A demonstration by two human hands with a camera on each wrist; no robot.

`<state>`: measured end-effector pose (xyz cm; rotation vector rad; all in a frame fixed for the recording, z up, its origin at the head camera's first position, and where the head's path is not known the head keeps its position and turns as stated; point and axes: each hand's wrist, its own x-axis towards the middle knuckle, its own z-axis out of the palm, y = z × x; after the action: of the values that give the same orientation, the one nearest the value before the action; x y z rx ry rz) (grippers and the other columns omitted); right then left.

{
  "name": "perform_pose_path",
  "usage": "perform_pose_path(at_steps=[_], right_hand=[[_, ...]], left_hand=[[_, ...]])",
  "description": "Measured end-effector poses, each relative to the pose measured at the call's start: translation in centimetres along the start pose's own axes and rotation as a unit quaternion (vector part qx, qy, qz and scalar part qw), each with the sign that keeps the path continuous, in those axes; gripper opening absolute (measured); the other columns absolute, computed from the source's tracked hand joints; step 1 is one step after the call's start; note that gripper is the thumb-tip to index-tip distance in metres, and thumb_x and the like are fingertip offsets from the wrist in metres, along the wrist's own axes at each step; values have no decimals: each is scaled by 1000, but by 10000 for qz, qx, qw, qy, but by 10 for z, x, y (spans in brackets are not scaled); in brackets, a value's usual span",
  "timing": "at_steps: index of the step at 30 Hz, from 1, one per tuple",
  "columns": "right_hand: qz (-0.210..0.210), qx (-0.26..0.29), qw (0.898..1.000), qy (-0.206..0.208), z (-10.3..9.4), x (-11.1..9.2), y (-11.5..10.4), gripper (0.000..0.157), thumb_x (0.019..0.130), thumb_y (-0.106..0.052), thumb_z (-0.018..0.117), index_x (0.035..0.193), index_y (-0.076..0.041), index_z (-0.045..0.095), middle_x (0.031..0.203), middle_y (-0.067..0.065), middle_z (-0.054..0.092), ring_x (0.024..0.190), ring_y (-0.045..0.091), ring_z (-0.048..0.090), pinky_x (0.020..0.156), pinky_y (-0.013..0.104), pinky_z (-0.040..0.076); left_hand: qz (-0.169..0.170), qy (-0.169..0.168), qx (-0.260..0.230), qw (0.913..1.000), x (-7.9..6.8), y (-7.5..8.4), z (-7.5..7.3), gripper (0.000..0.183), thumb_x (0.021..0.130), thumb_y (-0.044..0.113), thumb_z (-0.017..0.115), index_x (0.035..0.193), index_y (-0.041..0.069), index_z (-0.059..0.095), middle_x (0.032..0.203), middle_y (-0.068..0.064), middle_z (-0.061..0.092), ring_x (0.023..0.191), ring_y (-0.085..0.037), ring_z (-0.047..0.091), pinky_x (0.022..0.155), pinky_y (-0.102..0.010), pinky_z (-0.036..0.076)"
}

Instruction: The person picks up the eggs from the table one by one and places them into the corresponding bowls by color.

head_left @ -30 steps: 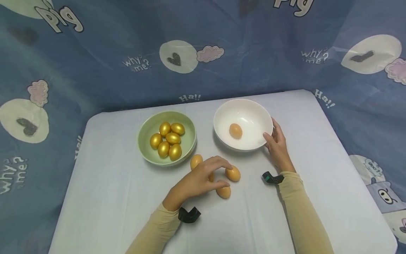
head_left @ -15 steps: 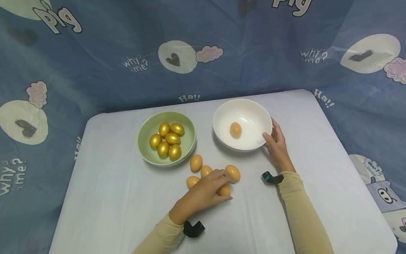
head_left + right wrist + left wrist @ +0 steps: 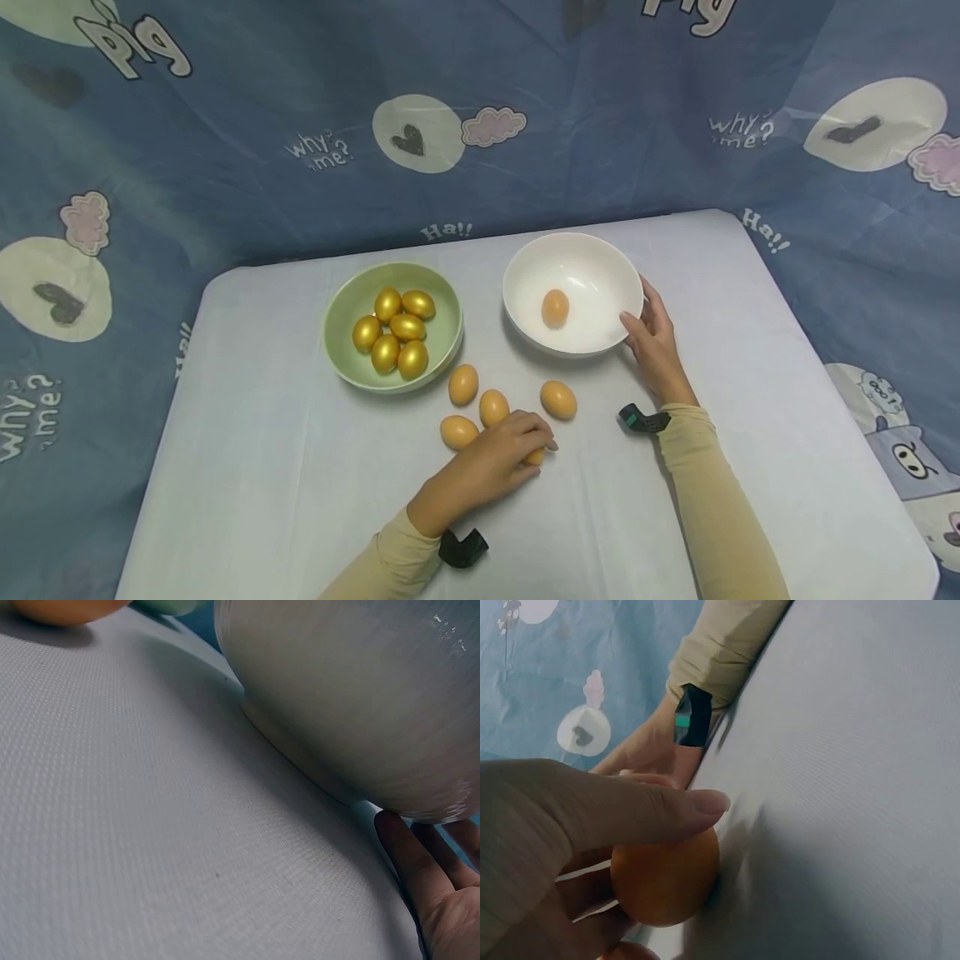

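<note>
A brown egg (image 3: 667,879) sits between the thumb and fingers of my left hand (image 3: 491,463), low over the white tabletop; in the head view the hand covers most of it. Around that hand lie other loose brown eggs, one (image 3: 459,432) by the knuckles, another (image 3: 494,408) just behind, and one (image 3: 558,401) farther right. My right hand (image 3: 658,354) grips the right side of a white bowl (image 3: 600,287), thumb at the rim and fingers against the outer wall. One brown egg (image 3: 555,308) rests inside this bowl.
Left of the white bowl stands a green bowl (image 3: 341,354) with several golden eggs (image 3: 407,327) in it. A brown egg (image 3: 463,385) lies close to its lower right side. Behind the white-covered table (image 3: 247,467) hangs a blue patterned cloth (image 3: 300,200).
My left hand has come down and slightly right, and its fingers have closed round an egg. Nearby loose eggs have shifted a little. The right hand stays at the white bowl.
</note>
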<state>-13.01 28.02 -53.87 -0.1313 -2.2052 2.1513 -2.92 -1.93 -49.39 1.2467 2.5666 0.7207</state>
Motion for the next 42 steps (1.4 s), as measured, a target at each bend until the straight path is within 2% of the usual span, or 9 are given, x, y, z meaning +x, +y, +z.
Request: perform_pose_path(at_steps=[7, 14, 27, 37, 42], right_hand=[[2, 97, 10000, -23, 0, 0, 1, 69, 102, -35, 64, 162, -39, 29, 170, 1, 32, 151, 35, 42, 100, 19, 57], [-25, 145, 9999, -48, -1, 0, 1, 69, 103, -34, 63, 162, -38, 28, 170, 2, 31, 151, 35, 42, 100, 19, 57], [22, 69, 10000, -34, -1, 1, 1, 69, 102, -36, 63, 162, -39, 28, 171, 1, 31, 152, 34, 41, 101, 19, 56], [14, 121, 9999, -60, -1, 1, 1, 69, 103, -35, 63, 162, -39, 28, 170, 2, 31, 151, 35, 43, 101, 19, 57], [2, 146, 9999, -54, -1, 0, 0, 69, 103, -34, 63, 162, -38, 28, 170, 3, 32, 150, 35, 44, 100, 19, 57]], left_hand=[[306, 191, 198, 9992, 0, -3, 3, 22, 93, 9, 75, 114, 16, 74, 122, 4, 66, 120, -13, 61, 101, -24, 56], [471, 255, 159, 9984, -1, -5, 3, 19, 94, 11, 75, 113, 15, 74, 123, 3, 65, 120, -13, 61, 102, -23, 55], [411, -146, -512, 9977, 0, -4, 2, 24, 92, 22, 79, 115, 17, 74, 123, 5, 66, 116, -11, 61, 101, -23, 53], [567, -63, -1046, 9929, 3, -2, -3, 24, 91, 21, 81, 113, 14, 75, 119, 4, 67, 115, -10, 62, 103, -18, 53], [661, -65, -1146, 9912, 9, -1, -9, 24, 91, 21, 81, 113, 13, 75, 118, 5, 67, 115, -9, 63, 104, -18, 52]])
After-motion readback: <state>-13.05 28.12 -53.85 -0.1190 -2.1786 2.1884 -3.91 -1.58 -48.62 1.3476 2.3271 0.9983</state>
